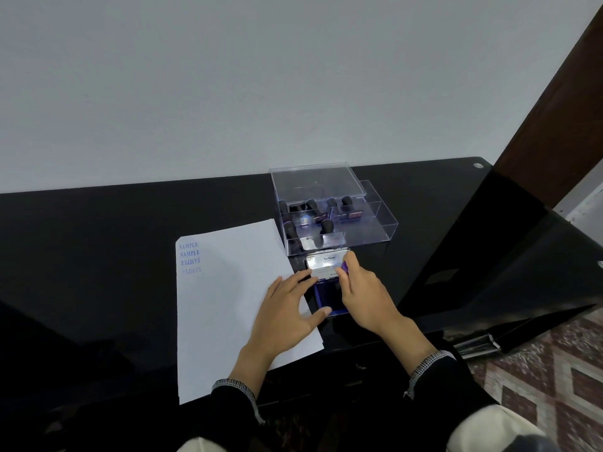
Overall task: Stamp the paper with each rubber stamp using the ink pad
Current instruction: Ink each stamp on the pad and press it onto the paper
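A black shiny counter [98, 256] stands against a pale wall. On it lies a white sheet of paper [228, 278]. Near its top left corner the word SAMPLE is stamped in blue a few times, one line under the other; the lower ones look smudged.

Just to the right of the paper, at the back, sits a clear plastic box [375, 223] with its clear lid [315, 181] lying across the top at the back. Inside the box are several rubber stamps [346, 203] with dark round handles. Some stand near the back and two are nearer the front. I cannot count them for sure, because the plastic shines and blurs them. The right part of the box looks bare.

Right in front of the box is the ink pad [326, 296]. It is a small blue tin, and its silver lid [326, 263] with the word Artline is tipped up at the back, so the dark blue inside shows.

The left hand [288, 309] rests over the right edge of the paper, its fingers fairly straight and spread, with the fingertips touching the left side of the ink pad and the thumb at its front corner. The right hand [362, 290] has its fingers curled on the right edge of the silver lid, pinching it. Both wrists wear dark sleeves with speckled cuffs.
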Available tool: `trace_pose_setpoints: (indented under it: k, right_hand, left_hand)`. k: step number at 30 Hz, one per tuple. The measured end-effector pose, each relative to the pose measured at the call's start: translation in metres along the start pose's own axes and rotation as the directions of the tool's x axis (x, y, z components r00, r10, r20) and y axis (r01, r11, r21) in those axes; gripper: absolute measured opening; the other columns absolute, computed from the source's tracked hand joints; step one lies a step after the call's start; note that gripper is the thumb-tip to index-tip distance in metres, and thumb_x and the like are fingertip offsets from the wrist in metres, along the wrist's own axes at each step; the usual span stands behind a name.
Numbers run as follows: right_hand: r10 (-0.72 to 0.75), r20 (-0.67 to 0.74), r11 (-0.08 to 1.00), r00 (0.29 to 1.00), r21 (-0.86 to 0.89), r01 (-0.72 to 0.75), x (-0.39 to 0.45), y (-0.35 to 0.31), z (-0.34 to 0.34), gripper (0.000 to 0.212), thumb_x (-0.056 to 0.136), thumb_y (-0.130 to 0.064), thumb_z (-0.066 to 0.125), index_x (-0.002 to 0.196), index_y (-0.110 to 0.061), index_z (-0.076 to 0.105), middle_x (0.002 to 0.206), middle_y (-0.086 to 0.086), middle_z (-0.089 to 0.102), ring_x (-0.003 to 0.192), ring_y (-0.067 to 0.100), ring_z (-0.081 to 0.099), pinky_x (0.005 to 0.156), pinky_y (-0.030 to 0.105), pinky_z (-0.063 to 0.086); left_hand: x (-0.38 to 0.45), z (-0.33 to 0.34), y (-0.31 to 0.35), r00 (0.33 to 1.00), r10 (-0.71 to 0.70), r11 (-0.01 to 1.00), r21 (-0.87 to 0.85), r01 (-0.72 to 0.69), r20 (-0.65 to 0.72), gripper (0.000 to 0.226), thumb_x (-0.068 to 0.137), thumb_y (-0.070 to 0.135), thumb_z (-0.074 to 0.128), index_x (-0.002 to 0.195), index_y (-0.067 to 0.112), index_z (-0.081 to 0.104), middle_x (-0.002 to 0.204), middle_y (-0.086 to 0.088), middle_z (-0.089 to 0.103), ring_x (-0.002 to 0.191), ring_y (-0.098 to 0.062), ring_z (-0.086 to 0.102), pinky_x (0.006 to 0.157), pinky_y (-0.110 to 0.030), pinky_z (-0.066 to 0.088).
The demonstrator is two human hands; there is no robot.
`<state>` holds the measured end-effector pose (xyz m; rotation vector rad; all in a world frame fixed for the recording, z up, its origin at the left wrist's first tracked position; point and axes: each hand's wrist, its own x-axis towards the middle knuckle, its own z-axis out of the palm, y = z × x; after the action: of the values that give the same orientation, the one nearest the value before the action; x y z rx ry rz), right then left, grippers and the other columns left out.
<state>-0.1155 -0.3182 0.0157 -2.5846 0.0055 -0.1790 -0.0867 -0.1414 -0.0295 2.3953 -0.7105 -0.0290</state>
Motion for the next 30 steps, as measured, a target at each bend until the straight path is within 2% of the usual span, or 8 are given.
trace_pose_setpoints:
  k: [3,6,11,14,23,30]
  right_hand:
    - [0.008,0.010,1.000,1.000,0.010,-0.008,-0.002,-0.001,-0.002,0.013,0.102,-0.032,0.032,0.097,-0.021,0.035,0.069,-0.002,0.054,0.056,0.016,0.053,0.049,0.032,0.042]
    - [0.046,0.015,0.998,0.999,0.036,-0.047,0.001,-0.002,-0.003,0.013,0.101,-0.032,0.034,0.094,-0.021,0.035,0.066,-0.002,0.053,0.057,0.017,0.054,0.049,0.030,0.039]
    - [0.117,0.046,0.993,0.992,0.017,-0.117,0.010,-0.004,-0.008,0.015,0.096,-0.030,0.038,0.083,-0.023,0.035,0.062,0.001,0.051,0.054,0.018,0.047,0.049,0.030,0.035]
    - [0.136,0.051,0.991,0.989,-0.022,-0.135,0.012,-0.005,-0.008,0.014,0.095,-0.031,0.038,0.084,-0.023,0.036,0.066,0.003,0.055,0.059,0.022,0.052,0.054,0.036,0.041]
    - [0.095,-0.002,0.992,0.995,-0.078,-0.095,0.010,-0.001,-0.002,0.015,0.097,-0.030,0.040,0.086,-0.022,0.035,0.066,0.002,0.056,0.060,0.024,0.055,0.053,0.037,0.043]
    - [0.085,-0.094,0.995,0.992,-0.036,-0.088,-0.007,0.000,0.006,0.017,0.096,-0.026,0.045,0.083,-0.023,0.033,0.061,0.001,0.049,0.055,0.024,0.051,0.052,0.039,0.044]
  left_hand:
    - [0.001,0.000,0.002,0.984,-0.117,0.988,-0.119,0.101,-0.132,0.046,0.094,0.048,0.053,0.135,0.028,0.053,0.148,0.013,0.040,0.141,-0.004,0.023,0.116,-0.023,0.014]
    - [0.002,0.002,-0.001,0.971,-0.166,0.985,-0.075,0.155,-0.172,0.038,0.096,0.047,0.050,0.127,0.027,0.059,0.146,0.009,0.044,0.144,-0.006,0.017,0.120,-0.027,0.008]
    - [0.003,0.000,-0.001,0.976,-0.160,0.987,-0.047,0.154,-0.149,0.039,0.092,0.054,0.051,0.125,0.035,0.059,0.146,0.011,0.043,0.145,-0.008,0.012,0.121,-0.033,0.009]
    - [0.004,-0.001,-0.001,0.985,-0.140,0.990,0.002,0.140,-0.103,0.043,0.091,0.059,0.051,0.129,0.039,0.055,0.151,0.014,0.036,0.147,-0.007,0.006,0.121,-0.033,0.002]
    - [0.003,-0.002,-0.001,0.992,-0.122,0.991,0.043,0.124,-0.043,0.049,0.090,0.060,0.050,0.135,0.040,0.047,0.155,0.016,0.028,0.148,-0.006,0.003,0.118,-0.032,-0.008]
    - [0.003,-0.002,0.000,0.991,-0.124,0.990,0.056,0.126,-0.046,0.049,0.090,0.059,0.050,0.136,0.041,0.045,0.156,0.016,0.027,0.147,-0.005,0.005,0.117,-0.030,-0.010]
